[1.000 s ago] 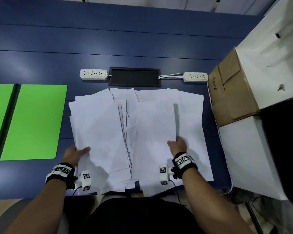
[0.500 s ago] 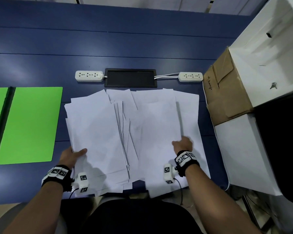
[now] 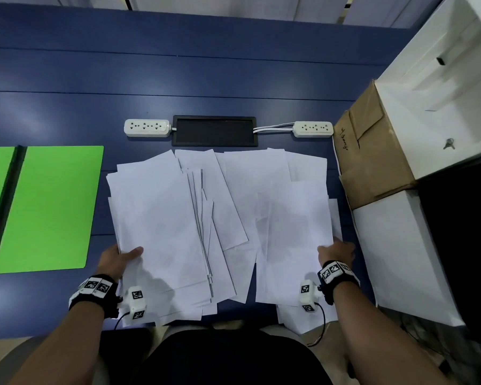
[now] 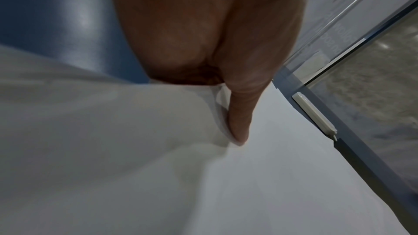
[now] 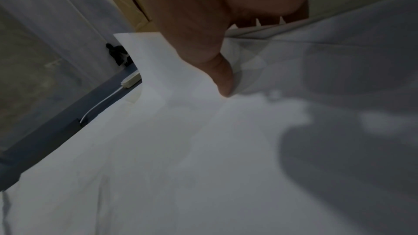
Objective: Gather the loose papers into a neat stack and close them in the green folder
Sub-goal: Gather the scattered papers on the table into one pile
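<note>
Several loose white papers [image 3: 161,218] lie fanned across the blue table [image 3: 206,79], some overhanging its near edge. The green folder [image 3: 47,209] lies open and flat at the left, apart from them. My left hand [image 3: 117,259] grips the left edge of the pile, thumb [image 4: 239,122] on the top sheet [image 4: 158,167] and fingers hidden beneath. My right hand [image 3: 335,251] holds the pile's right edge the same way, its thumb [image 5: 217,74] pressing on the papers [image 5: 203,149] and the other fingers tucked under them.
Two white power strips [image 3: 147,128] [image 3: 313,129] flank a black cable hatch [image 3: 214,131] just beyond the papers. A brown cardboard box [image 3: 372,162] and a white cabinet [image 3: 442,107] stand close on the right, with a white box [image 3: 400,259] below them.
My right hand has moved right, from the middle of the pile to its right edge, and the right-hand sheets have shifted with it. The left hand has stayed at the left edge.
</note>
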The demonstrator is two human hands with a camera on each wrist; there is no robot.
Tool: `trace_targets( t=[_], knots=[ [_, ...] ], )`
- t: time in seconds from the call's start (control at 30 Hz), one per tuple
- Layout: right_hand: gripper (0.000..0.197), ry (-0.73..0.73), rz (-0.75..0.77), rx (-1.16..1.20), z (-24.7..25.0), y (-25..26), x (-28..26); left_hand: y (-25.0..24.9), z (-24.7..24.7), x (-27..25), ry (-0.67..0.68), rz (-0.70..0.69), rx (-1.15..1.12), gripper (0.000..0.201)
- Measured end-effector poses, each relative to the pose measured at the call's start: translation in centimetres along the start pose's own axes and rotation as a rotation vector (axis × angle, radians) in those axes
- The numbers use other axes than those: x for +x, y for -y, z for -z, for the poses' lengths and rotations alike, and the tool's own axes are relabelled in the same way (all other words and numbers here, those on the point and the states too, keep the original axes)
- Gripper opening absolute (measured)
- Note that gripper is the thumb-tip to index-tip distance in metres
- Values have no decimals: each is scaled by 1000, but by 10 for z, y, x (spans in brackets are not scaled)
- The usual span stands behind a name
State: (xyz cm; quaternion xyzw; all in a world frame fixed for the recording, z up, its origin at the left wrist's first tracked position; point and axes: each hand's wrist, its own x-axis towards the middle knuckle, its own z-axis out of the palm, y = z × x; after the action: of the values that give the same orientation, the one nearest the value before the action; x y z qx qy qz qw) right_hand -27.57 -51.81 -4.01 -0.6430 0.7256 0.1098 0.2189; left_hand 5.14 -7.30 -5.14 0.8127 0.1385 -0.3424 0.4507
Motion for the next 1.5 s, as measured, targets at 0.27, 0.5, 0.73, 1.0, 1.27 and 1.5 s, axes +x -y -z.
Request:
trace_targets(
  t=[0.27, 0.5, 0.73, 1.0, 1.27, 1.5],
  knots=[
    [35, -33, 125, 48, 9, -4, 3, 3, 0, -1, -2, 28, -62, 32],
    [33, -39, 422, 163, 57, 11, -25, -4, -2, -10, 10, -2, -62, 28],
    [81, 14, 584, 425, 147, 46, -82, -3, 2, -7, 5, 13, -26, 34],
    [25, 412, 571, 777, 106, 120, -123, -5, 4, -9, 10, -16, 28, 28],
    [42, 651, 516, 544, -67, 185, -160, -7, 4, -11, 8, 21, -83, 39],
    [66, 349, 331, 311, -106, 198, -208, -10, 6, -9, 11, 59, -90, 69]
  ],
)
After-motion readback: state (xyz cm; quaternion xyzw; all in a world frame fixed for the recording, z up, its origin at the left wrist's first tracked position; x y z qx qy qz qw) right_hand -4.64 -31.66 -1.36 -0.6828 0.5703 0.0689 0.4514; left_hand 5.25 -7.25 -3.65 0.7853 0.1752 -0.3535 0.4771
